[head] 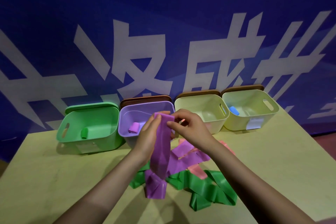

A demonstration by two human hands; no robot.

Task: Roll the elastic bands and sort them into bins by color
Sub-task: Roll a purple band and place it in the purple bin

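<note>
In front of the purple bin [125,120], left hand [149,132] & right hand [189,123] both pinch the purple band [161,151] top; rolling looks abt to start — next needs tight turns downward.

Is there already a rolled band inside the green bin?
Yes, a small rolled green band lies on the floor of the green bin, at the left end of the row.

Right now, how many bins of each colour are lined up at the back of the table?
Green bin: 1
Purple bin: 1
Pale yellow bins: 2
Total: 4 bins
</note>
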